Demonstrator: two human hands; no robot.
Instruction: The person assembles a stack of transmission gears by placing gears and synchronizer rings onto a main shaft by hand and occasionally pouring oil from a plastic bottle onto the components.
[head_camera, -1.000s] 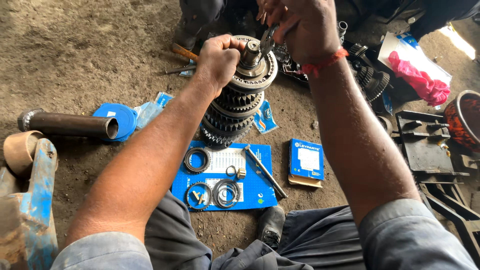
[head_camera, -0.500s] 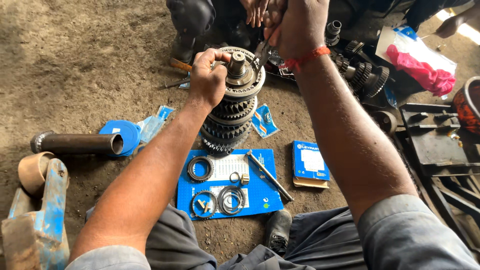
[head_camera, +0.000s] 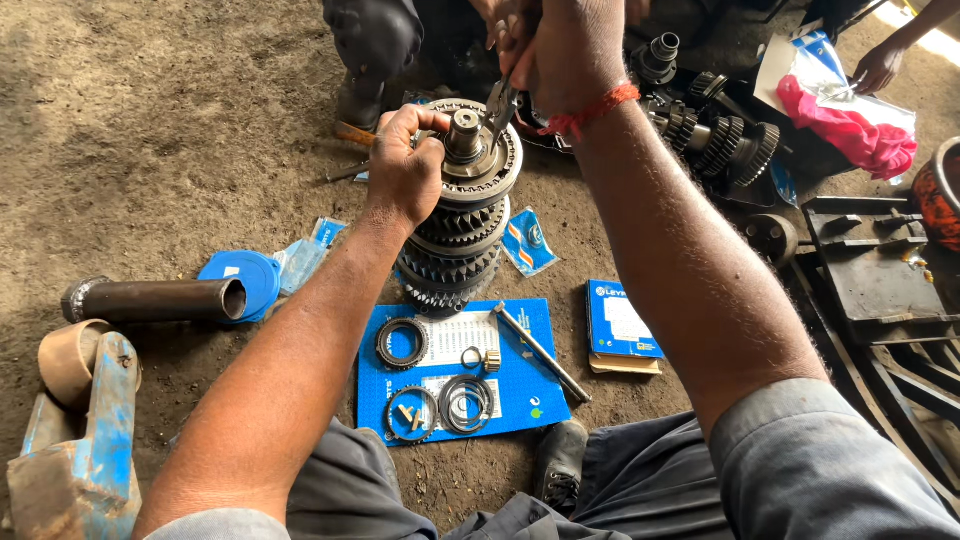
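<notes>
The gear stack stands upright on the dirt floor at the middle of the view, its shaft tip uppermost. At 6 o'clock from it lies a blue card bearing rings and small parts, with a steel rod across its right edge. At 9 o'clock lies a pipe; at 2 o'clock a second gear shaft rests on its side.

The left hand wraps the top gear from 9 o'clock, fingers clamped on its rim. The right hand comes in from 1 o'clock, fingers closed round pliers whose nose sits at the collar beside the shaft tip; whether the nose grips anything is too small to tell.

Likely trouble: the pliers could slip off the oily collar and nip the left thumb, which is just beside them. A hard sideways pull could tip the tall stack, and any small part freed might spring off into the dirt.
</notes>
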